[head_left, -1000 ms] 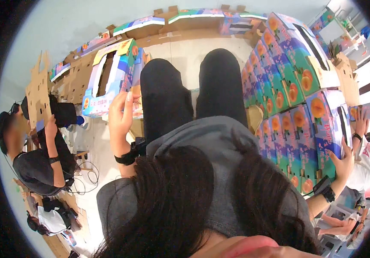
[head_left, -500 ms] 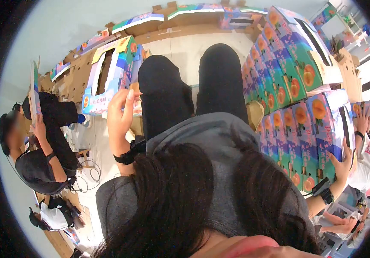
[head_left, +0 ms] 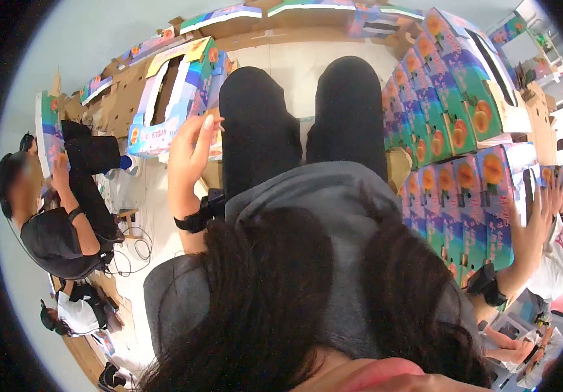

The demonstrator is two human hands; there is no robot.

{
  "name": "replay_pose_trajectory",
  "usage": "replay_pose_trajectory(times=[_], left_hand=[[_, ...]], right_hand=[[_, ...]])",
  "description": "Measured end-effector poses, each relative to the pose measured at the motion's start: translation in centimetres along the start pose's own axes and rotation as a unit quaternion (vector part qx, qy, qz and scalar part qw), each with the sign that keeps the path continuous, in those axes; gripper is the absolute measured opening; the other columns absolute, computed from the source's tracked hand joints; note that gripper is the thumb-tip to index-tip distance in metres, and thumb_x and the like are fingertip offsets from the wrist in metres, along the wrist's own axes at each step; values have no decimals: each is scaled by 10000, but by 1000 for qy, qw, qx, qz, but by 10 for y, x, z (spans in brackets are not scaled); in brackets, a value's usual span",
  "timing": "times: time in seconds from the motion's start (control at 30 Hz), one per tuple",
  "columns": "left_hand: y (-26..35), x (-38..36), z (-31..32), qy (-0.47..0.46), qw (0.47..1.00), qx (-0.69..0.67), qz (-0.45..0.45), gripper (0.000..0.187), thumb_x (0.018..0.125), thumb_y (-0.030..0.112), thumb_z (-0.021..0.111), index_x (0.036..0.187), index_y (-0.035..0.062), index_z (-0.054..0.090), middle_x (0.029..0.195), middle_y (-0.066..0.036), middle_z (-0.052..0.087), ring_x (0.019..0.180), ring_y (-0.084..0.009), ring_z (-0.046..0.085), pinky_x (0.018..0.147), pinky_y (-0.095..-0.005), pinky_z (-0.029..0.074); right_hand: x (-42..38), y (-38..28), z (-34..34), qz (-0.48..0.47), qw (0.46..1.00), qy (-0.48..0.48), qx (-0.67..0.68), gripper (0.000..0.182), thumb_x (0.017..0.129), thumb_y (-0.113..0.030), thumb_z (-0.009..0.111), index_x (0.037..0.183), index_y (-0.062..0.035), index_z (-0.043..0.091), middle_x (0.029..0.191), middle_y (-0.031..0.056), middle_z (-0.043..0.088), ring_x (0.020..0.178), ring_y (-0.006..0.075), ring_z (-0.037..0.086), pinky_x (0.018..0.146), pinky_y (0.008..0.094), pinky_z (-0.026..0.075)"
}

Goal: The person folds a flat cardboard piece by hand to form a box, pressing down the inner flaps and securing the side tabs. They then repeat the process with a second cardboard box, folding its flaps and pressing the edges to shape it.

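My left hand [head_left: 191, 153] is raised beside my left thigh, next to a printed fruit box [head_left: 175, 98] with a long slot in its top. Its fingers are apart and nothing shows in it. On the other side, my right hand [head_left: 528, 225] reaches to the outer end of a row of printed boxes [head_left: 462, 209] with peach pictures, its fingers spread. Whether it touches the last box cannot be made out. A second row of the same boxes [head_left: 435, 108] stands just beyond.
More cardboard boxes [head_left: 222, 21] line the far edge. A person in black [head_left: 66, 228] at the left holds a flat printed carton [head_left: 49, 127]. At the right a person in a white shirt [head_left: 556, 255] is close to my right hand. Cables [head_left: 139, 251] lie on the floor.
My right hand has let go of the end box's edge and opened, moving slightly outward. The person at the left has turned the flat carton. My left hand has hardly changed.
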State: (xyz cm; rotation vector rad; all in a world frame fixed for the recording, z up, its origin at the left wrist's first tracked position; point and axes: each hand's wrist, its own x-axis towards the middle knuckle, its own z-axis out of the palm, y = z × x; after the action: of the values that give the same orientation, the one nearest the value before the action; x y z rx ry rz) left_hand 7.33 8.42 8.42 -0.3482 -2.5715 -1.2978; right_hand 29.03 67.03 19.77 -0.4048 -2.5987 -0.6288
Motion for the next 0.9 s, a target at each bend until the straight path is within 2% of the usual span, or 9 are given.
replay_pose_trajectory(times=[0.03, 0.13, 0.17, 0.23, 0.37, 0.47, 0.63, 0.77, 0.9], left_hand=[[-8, 3, -1, 1, 1000, 15, 9, 310, 1050, 246, 542, 1077, -15, 707, 987, -129, 689, 810, -223, 642, 792, -328, 521], [-29, 11, -2, 51, 997, 32, 50, 298, 1040, 244, 562, 1145, -8, 685, 1049, -140, 696, 864, -231, 648, 825, -337, 512], [-32, 14, -6, 65, 989, 79, 102, 330, 1025, 252, 588, 1215, -10, 654, 1082, -157, 695, 959, -254, 656, 881, -348, 496], [-37, 12, -9, 73, 995, 61, 33, 356, 1012, 263, 606, 1240, -8, 644, 1129, -177, 686, 1036, -281, 649, 925, -362, 484], [-78, 9, -11, 81, 989, 126, -5, 458, 988, 320, 636, 1314, -1, 605, 1273, -232, 638, 1213, -369, 585, 1048, -436, 423], [-125, -3, -9, 46, 968, 237, -72, 602, 970, 399, 647, 1422, 23, 519, 1408, -255, 547, 1346, -428, 469, 1122, -495, 351], [-158, -20, -3, -73, 920, 309, -230, 978, 900, 567, 682, 1608, 72, 223, 1628, -309, 200, 1514, -485, 161, 1209, -572, 177], [-194, -20, -17, 36, 919, 341, -194, 1021, 886, 611, 676, 1614, 82, 195, 1612, -329, 220, 1498, -517, 174, 1201, -588, 183], [-194, 10, -20, 3, 888, 408, -209, 1045, 857, 643, 680, 1629, 149, 177, 1629, -301, 206, 1511, -482, 180, 1201, -598, 165]], right_hand=[[27, -29, -21, -80, 985, 55, 141, 557, 913, -214, 741, 1401, -18, 559, 1364, 213, 578, 1237, 356, 585, 1042, 417, 444], [77, -118, -54, -171, 916, -54, 357, 511, 835, -101, 755, 1321, -16, 620, 1259, 181, 647, 1151, 328, 619, 1004, 397, 466], [91, -139, -41, -265, 884, -50, 382, 503, 804, -99, 776, 1287, -35, 651, 1206, 174, 668, 1118, 335, 629, 969, 388, 487], [115, -185, -16, -371, 826, -120, 407, 396, 795, -174, 790, 1155, -40, 690, 1023, 155, 683, 982, 354, 653, 875, 428, 515], [138, -279, 27, -528, 726, -96, 429, 246, 788, -261, 748, 771, -54, 615, 767, 116, 597, 806, 357, 633, 718, 474, 497], [135, -345, 34, -591, 665, -131, 437, 254, 835, -297, 697, 761, -56, 666, 747, 142, 658, 786, 365, 667, 725, 475, 529], [108, -424, 65, -572, 603, -177, 528, 376, 921, -353, 635, 698, -51, 661, 668, 178, 647, 694, 391, 667, 678, 506, 524], [93, -435, 97, -487, 568, -340, 570, 567, 988, -520, 553, 701, -42, 659, 685, 209, 644, 690, 444, 645, 623, 518, 523], [103, -437, 94, -520, 592, -434, 437, 739, 953, -670, 498, 759, 0, 745, 740, 236, 690, 724, 444, 679, 716, 499, 563]])
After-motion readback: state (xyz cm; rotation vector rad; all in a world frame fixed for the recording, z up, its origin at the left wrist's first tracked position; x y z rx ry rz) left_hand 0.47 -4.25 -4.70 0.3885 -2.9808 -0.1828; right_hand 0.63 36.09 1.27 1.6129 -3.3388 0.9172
